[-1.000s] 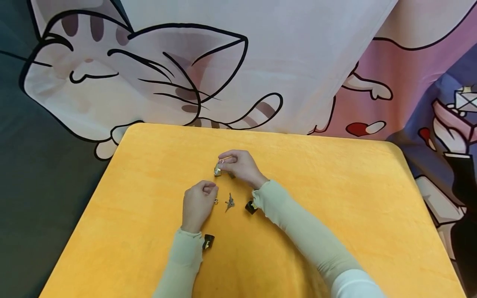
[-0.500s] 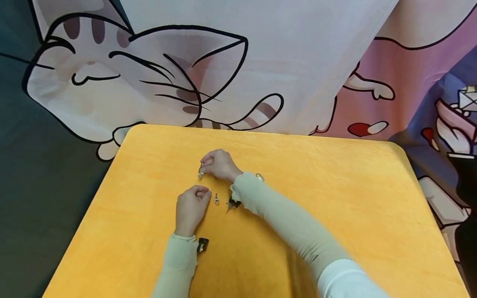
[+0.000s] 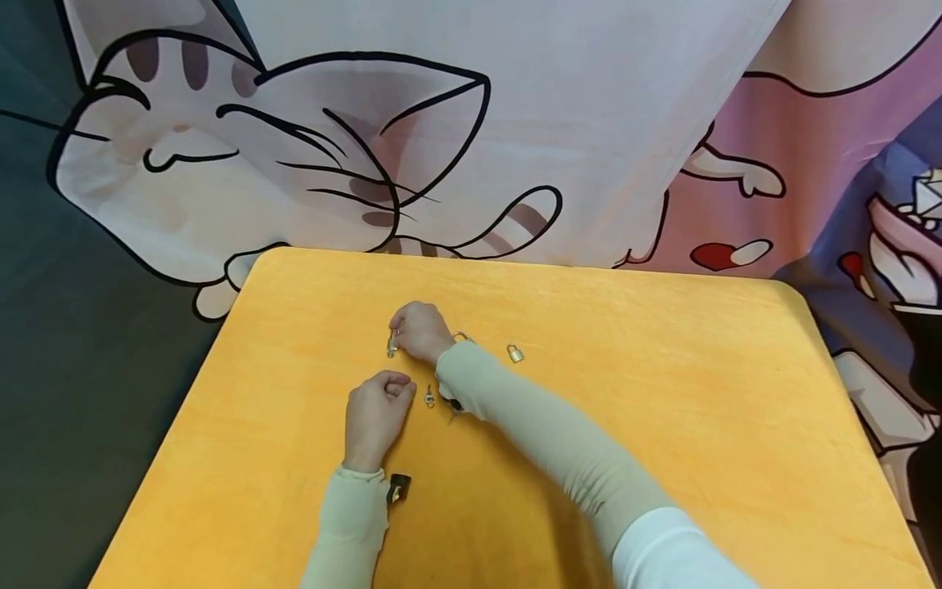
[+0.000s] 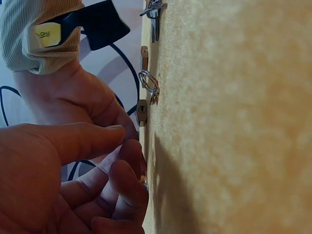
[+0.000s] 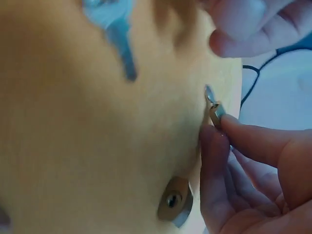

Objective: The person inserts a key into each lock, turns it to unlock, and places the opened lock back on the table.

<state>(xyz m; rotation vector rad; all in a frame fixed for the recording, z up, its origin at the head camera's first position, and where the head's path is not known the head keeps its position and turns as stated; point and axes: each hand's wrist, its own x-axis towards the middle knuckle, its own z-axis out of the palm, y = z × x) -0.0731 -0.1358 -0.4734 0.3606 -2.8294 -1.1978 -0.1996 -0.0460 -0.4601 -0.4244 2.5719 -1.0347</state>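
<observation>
My right hand (image 3: 423,331) pinches a small brass padlock (image 5: 217,115) between thumb and fingers, with a silvery key (image 5: 209,94) at its end. In the head view it is at the far side, left of the table's middle. My left hand (image 3: 379,417) rests nearer, its fingers loosely curled and nothing visible between them. Just right of it lies a small key on a ring (image 3: 429,397). Another bunch of keys (image 4: 155,22) is partly covered by my right wrist in the head view. A second padlock (image 5: 175,202) lies beside my right hand.
A third padlock (image 3: 514,352) lies right of my right forearm on the yellow table (image 3: 662,393). Behind the table's far edge hangs a cloth printed with a cartoon cat (image 3: 309,180). Black wrist mounts (image 3: 398,488) stick out from the sleeves.
My right hand has moved left with the padlock and its key. The padlock on the right has come out from behind my right arm. My left hand has shifted slightly left, away from the ringed key.
</observation>
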